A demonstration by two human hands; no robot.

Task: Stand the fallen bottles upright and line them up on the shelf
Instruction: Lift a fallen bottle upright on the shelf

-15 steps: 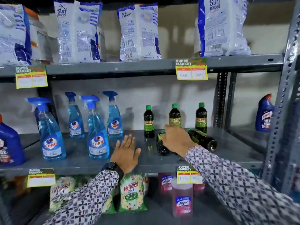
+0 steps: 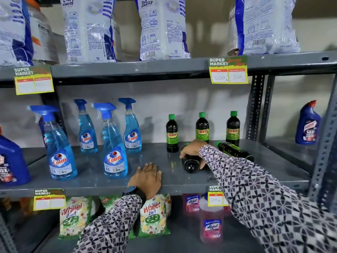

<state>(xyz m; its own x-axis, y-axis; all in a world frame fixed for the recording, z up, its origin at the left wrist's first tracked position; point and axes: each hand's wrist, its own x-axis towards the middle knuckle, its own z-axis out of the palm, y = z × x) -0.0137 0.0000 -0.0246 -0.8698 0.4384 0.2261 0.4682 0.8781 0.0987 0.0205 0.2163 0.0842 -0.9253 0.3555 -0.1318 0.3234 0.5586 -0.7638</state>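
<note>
Three dark bottles with green caps and green labels stand upright at the back of the grey middle shelf (image 2: 91,187): left bottle (image 2: 172,134), middle bottle (image 2: 202,128), right bottle (image 2: 232,127). Two more of the same kind lie on their sides in front. My right hand (image 2: 191,149) is closed over the nearer fallen bottle (image 2: 191,166), whose base points toward me. The other fallen bottle (image 2: 234,150) lies to the right, partly behind my sleeve. My left hand (image 2: 146,177) rests flat on the shelf's front edge, holding nothing.
Several blue spray bottles (image 2: 114,150) stand on the left half of the shelf, a blue jug (image 2: 11,161) at far left. Detergent bags fill the shelf above. Green packets and a pink bottle (image 2: 211,220) sit below. A steel upright (image 2: 324,143) frames the right.
My right hand has closed further round the nearer fallen bottle. My left hand's fingers have come together on the shelf edge. The view has moved closer to the shelf.
</note>
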